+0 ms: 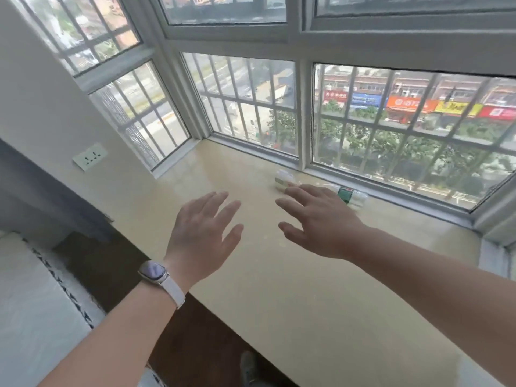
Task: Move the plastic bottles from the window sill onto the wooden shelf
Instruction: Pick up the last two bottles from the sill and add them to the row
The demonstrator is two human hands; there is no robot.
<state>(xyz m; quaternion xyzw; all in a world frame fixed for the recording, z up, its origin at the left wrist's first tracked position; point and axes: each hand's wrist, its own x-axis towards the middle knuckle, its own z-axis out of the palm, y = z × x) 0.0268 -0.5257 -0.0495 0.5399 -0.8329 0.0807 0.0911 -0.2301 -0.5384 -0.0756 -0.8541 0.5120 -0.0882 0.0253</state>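
Two clear plastic bottles lie on their sides on the beige window sill [293,275], close to the window frame. One bottle with a pale label [282,180] lies just beyond my right fingertips. The other, with a green label [351,195], lies to the right and is partly hidden behind my right hand [318,219]. That hand is spread flat above the sill, holding nothing. My left hand [203,233], a watch on its wrist, hovers open over the sill's middle, well short of the bottles. No wooden shelf is in view.
Barred windows [251,107] enclose the sill at the back, left and right. A wall socket [90,156] sits on the left wall. Dark floor [117,275] and a white patterned surface [36,303] lie below left of the sill's front edge.
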